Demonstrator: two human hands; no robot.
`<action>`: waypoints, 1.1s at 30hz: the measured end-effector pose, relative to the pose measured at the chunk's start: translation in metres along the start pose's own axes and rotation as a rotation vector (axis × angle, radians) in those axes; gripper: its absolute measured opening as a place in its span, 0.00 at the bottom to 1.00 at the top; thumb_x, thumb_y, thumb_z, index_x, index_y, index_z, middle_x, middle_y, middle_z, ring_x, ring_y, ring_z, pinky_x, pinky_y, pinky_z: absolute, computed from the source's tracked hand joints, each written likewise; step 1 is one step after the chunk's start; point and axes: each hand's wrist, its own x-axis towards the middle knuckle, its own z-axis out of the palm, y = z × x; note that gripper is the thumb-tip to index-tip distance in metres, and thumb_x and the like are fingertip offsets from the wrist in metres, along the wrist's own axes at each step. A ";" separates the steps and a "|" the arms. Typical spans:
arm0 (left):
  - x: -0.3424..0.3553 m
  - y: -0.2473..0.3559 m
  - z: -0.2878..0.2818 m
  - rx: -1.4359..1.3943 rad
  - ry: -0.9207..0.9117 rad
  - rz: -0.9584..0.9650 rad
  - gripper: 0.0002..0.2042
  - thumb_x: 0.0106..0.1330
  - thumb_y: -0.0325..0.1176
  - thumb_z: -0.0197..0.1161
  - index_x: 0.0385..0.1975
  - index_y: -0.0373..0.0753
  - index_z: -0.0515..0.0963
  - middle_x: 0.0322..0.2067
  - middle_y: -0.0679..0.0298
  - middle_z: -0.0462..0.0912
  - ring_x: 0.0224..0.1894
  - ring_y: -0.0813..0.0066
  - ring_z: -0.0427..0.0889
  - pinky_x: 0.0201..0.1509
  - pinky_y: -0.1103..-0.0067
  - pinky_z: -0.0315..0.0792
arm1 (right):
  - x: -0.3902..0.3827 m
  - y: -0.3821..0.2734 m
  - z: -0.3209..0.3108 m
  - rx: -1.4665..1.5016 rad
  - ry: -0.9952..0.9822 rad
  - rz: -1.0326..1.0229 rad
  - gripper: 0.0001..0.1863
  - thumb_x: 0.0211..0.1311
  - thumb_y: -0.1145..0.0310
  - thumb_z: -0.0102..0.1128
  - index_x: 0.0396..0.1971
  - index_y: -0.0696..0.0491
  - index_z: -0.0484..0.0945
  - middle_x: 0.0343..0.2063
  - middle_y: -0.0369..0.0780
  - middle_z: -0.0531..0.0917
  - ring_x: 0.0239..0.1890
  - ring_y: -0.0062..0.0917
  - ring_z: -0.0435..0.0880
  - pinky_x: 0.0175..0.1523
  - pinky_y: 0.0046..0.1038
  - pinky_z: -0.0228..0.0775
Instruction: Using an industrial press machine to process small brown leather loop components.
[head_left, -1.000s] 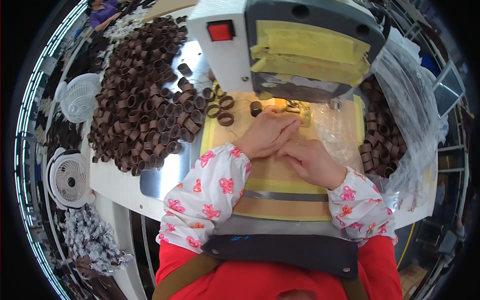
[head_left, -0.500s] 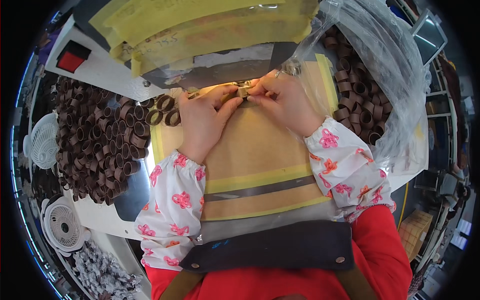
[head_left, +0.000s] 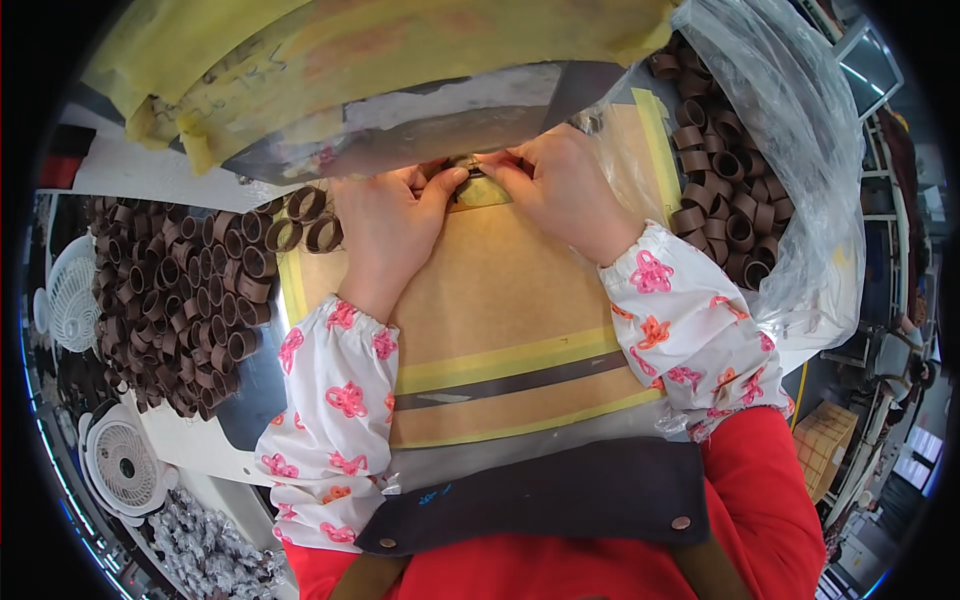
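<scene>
My left hand (head_left: 395,220) and my right hand (head_left: 570,190) meet fingertip to fingertip at a lit spot under the front of a machine head (head_left: 450,100). Thumbs and forefingers are pinched round a small brown ring (head_left: 473,172), mostly covered by my fingers and the machine. Both wrists hang over a tan board (head_left: 510,275) edged with yellow tape. A few loose brown rings (head_left: 323,233) lie just left of my left hand.
Left of the board is a big heap of brown rings (head_left: 180,300). More rings (head_left: 735,190) lie at the right beside crumpled clear plastic (head_left: 800,130). Further left stand white fans (head_left: 125,460). A dark flap (head_left: 540,495) crosses my front.
The view has shifted slightly, so the machine head covers more of the work spot. My hands keep their pinch close together, and the ring shows less than before.
</scene>
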 end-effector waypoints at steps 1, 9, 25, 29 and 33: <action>0.000 -0.002 0.000 0.015 -0.008 -0.007 0.11 0.53 0.37 0.65 0.29 0.35 0.80 0.08 0.67 0.69 0.12 0.85 0.63 0.18 0.82 0.58 | 0.000 -0.001 0.000 -0.005 -0.003 0.006 0.04 0.44 0.78 0.58 0.20 0.60 0.72 0.21 0.45 0.74 0.26 0.41 0.74 0.31 0.35 0.65; 0.005 -0.001 -0.001 0.048 -0.088 -0.087 0.11 0.53 0.37 0.64 0.26 0.34 0.79 0.10 0.66 0.71 0.12 0.83 0.64 0.18 0.81 0.58 | 0.001 -0.004 -0.004 0.015 -0.020 0.034 0.03 0.43 0.79 0.56 0.19 0.60 0.72 0.21 0.46 0.74 0.26 0.40 0.74 0.30 0.35 0.64; 0.004 0.007 -0.004 -0.049 -0.065 -0.030 0.12 0.52 0.36 0.65 0.29 0.33 0.78 0.10 0.67 0.70 0.13 0.82 0.66 0.19 0.82 0.60 | 0.002 -0.003 -0.003 -0.203 -0.079 0.065 0.03 0.45 0.73 0.55 0.19 0.56 0.74 0.21 0.43 0.77 0.27 0.38 0.77 0.32 0.35 0.68; 0.002 0.005 -0.008 -0.054 -0.086 -0.081 0.12 0.52 0.36 0.64 0.29 0.33 0.78 0.10 0.67 0.71 0.13 0.82 0.66 0.20 0.82 0.60 | 0.003 -0.005 0.001 -0.233 -0.098 0.067 0.03 0.45 0.71 0.55 0.19 0.55 0.75 0.21 0.41 0.77 0.27 0.37 0.77 0.32 0.35 0.68; 0.003 0.009 -0.001 -0.096 -0.056 -0.029 0.11 0.52 0.36 0.64 0.29 0.35 0.78 0.10 0.67 0.71 0.14 0.82 0.67 0.20 0.82 0.60 | 0.001 -0.003 -0.003 -0.211 -0.042 0.080 0.04 0.45 0.70 0.56 0.19 0.54 0.74 0.20 0.41 0.77 0.27 0.36 0.78 0.32 0.35 0.68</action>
